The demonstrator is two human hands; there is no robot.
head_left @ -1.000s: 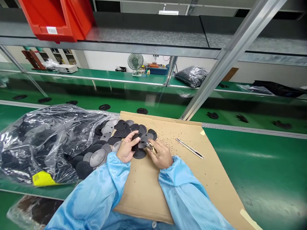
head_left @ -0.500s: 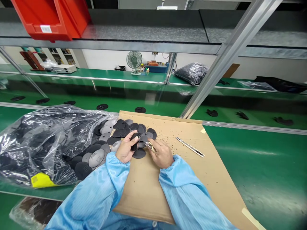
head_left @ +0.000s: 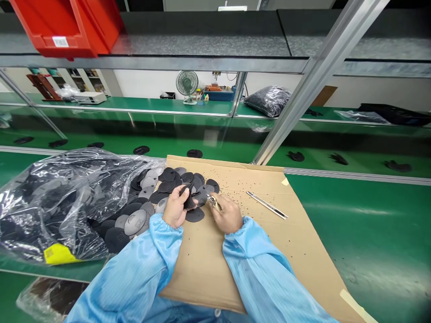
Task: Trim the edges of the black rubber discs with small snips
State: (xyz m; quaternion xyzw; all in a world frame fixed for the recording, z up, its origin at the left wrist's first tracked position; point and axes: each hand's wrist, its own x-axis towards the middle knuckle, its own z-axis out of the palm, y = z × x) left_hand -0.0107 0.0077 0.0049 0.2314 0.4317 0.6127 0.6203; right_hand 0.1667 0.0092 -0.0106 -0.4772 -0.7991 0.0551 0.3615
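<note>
My left hand (head_left: 175,208) is closed round a black disc-shaped plastic part (head_left: 188,197), tilted up between thumb and fingers. Just to its right, my right hand (head_left: 227,213) grips a small pair of cutting pliers (head_left: 213,201), whose metal jaws point left toward the part with a small gap between. Behind and left of my hands lies a loose heap of black and grey oval discs (head_left: 137,221). One black disc (head_left: 195,215) rests on the cardboard beneath my hands. To the right of my right hand lies a slim knife-like tool (head_left: 267,205).
A clear plastic bag (head_left: 67,202) full of discs lies at the left. The cardboard sheet (head_left: 208,269) carries scattered black specks. Beyond it, black parts sit along the green surface (head_left: 225,152). A slanted metal post (head_left: 296,107) stands at the right; a red bin (head_left: 72,33) sits above.
The black part in my left hand has been turned and tilted. The pliers have drawn slightly away from it, where before their jaws were at its edge.
</note>
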